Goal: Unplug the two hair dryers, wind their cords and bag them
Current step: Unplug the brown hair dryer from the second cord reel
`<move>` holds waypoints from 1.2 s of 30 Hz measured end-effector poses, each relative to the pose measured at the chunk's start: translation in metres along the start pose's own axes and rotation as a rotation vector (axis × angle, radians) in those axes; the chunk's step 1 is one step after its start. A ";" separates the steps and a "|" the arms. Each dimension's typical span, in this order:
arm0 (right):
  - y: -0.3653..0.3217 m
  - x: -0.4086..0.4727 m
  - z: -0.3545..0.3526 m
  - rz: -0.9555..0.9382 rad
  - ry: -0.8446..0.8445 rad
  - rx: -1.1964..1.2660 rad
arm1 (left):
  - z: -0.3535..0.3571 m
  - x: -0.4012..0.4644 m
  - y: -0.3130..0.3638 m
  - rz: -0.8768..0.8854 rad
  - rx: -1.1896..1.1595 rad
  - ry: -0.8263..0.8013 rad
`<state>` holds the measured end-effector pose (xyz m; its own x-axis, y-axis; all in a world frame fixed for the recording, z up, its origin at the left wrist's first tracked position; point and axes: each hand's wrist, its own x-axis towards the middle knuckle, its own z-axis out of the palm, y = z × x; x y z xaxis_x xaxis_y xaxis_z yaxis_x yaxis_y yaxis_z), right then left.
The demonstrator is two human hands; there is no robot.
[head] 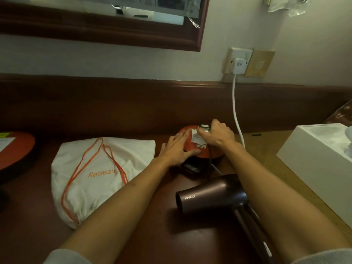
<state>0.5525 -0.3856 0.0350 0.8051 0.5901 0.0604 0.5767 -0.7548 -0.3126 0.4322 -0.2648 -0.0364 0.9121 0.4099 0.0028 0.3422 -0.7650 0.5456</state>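
White bag (95, 168) with orange drawstrings (80, 168); dark purple dryer (211, 195).

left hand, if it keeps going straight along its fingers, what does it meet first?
The left hand already lies flat on the orange socket reel, fingers pointing up-right. Going on, it likely meets the right hand gripping the black plug. Depth is unclear.

A dark wooden desk (152, 225) carries a white drawstring bag (99, 174), an orange cord reel (200, 147), a hair dryer (213, 195) and a white box (316, 164).

Bare forearms, pushed-up grey sleeves (66, 257)
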 end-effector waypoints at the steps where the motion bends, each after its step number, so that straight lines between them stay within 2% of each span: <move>1: 0.000 -0.001 -0.004 0.015 -0.013 0.021 | -0.003 -0.001 0.001 -0.002 0.007 -0.004; 6: 0.008 -0.016 -0.014 -0.099 -0.082 0.196 | -0.009 -0.008 0.007 -0.022 0.041 -0.016; 10: 0.002 -0.046 -0.010 -0.274 -0.137 0.332 | -0.021 -0.026 0.001 -0.107 -0.032 0.104; 14: -0.025 -0.067 0.010 -0.379 -0.250 0.213 | -0.039 -0.071 -0.013 -0.243 -0.089 0.260; 17: -0.042 -0.080 0.023 -0.391 -0.271 0.180 | -0.044 -0.114 -0.014 -0.219 -0.042 0.301; 24: -0.036 -0.111 0.014 -0.332 -0.243 0.064 | -0.035 -0.160 0.014 -0.165 -0.115 0.172; 28: -0.019 -0.147 0.009 -0.371 -0.165 -0.090 | -0.023 -0.173 0.046 -0.028 -0.125 -0.051; 30: -0.003 -0.170 0.009 -0.359 -0.091 -0.063 | -0.016 -0.177 0.053 0.016 -0.055 -0.135; 33: 0.025 -0.214 0.008 -0.267 0.081 0.050 | -0.007 -0.183 0.053 0.027 0.056 -0.179; 36: 0.052 -0.252 0.010 -0.082 0.164 0.035 | 0.002 -0.189 0.047 0.021 0.063 -0.133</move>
<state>0.3776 -0.5706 -0.0057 0.7688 0.5926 0.2403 0.6388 -0.6939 -0.3324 0.2758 -0.3791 -0.0126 0.9395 0.3276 -0.0997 0.3327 -0.8042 0.4925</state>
